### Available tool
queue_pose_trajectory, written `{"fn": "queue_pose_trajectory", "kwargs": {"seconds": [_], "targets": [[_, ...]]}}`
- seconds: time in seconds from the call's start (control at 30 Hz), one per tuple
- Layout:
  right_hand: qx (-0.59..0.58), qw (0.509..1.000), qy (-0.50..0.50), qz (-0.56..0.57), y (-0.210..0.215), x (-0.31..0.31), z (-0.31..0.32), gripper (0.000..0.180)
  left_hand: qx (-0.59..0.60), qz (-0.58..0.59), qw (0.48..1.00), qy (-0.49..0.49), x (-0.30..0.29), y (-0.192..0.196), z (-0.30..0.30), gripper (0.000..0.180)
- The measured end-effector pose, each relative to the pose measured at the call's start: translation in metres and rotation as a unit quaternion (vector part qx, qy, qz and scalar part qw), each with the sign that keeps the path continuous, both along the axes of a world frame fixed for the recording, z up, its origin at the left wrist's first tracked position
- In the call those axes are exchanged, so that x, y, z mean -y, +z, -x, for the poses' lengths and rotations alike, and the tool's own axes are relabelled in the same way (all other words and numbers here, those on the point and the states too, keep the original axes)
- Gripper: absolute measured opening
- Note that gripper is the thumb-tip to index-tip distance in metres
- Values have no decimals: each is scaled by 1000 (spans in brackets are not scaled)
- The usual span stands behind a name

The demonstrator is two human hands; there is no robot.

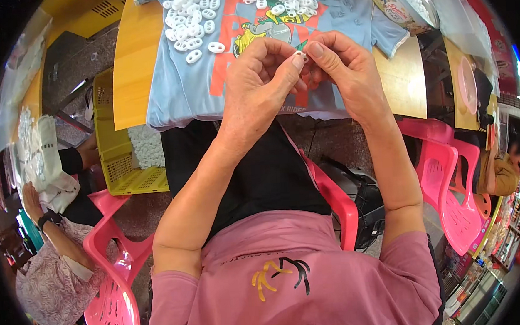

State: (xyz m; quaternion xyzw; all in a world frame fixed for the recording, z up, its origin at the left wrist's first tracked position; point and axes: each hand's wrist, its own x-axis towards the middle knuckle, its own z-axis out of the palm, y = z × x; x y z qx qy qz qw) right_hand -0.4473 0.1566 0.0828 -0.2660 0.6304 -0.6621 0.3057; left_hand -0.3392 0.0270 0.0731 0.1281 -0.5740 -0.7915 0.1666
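Observation:
Over a light blue printed T-shirt (pixel 180 90) spread on the table, my left hand (pixel 255 89) and my right hand (pixel 352 78) meet at the fingertips. Between them they pinch a small white plastic piece (pixel 301 55), mostly covered by the fingers. Both hands are closed, thumbs on top. To the left of my hands lies a heap of white oval plastic pieces (pixel 193 29), each with two holes. A second heap of the same pieces (pixel 290 2) sits just beyond my fingers. One loose oval piece (pixel 216 47) rests nearest my left hand.
A round printed tub (pixel 396 8) holding white pieces stands at the far right. On the left, a yellow crate (pixel 110 170) by my legs has white pieces beside it. Pink chairs (pixel 114 246) flank me. People sit at the left (pixel 60 273) and right (pixel 501 170).

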Motion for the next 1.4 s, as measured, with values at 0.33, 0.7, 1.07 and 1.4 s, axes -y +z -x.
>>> {"fn": "queue_pose_trajectory", "kwargs": {"seconds": [0.33, 0.7, 1.07, 1.4], "targets": [[-162, 985, -34, -47, 3, 2, -8, 15, 12, 16, 1000, 2, 0, -1, 0, 13], [-179, 981, -66, -44, 6, 7, -15, 14, 13, -10, 1000, 0, 2, -1, 2, 13], [-556, 828, 53, -48, 22, 0, 14, 10, 10, -28, 999, -24, 5, -1, 1, 13], [-491, 863, 73, -89, 12, -4, 11, 8, 19, 72, 997, -9, -2, -5, 3, 8]]}}
